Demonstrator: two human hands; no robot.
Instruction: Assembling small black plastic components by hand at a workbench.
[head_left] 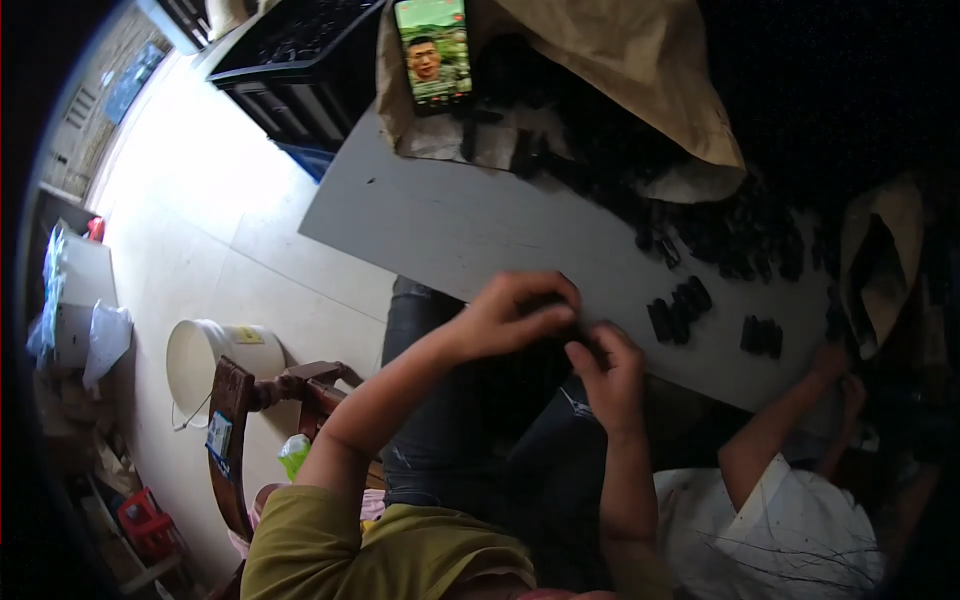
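Brown sack [640, 50], phone [436, 85], black pieces [661, 322] crowd the grey table [400, 210]; left hand [515, 312], right hand [614, 378] curled, contents unclear

Head fisheye cam looks dn @ nearby hands [508, 312].

The table [400, 215] is grey, the small pieces [680, 308] on it black, the crate [310, 115] black too, and the paper sack [660, 60] brown. The nearer shirt [310, 540] is olive, the trousers [425, 420] dark grey with pale streaks, the co-worker's top [790, 530] white. The bucket [240, 350] is off-white, the chair [231, 400] dark reddish brown, the floor [270, 250] pale with thin darker lines.
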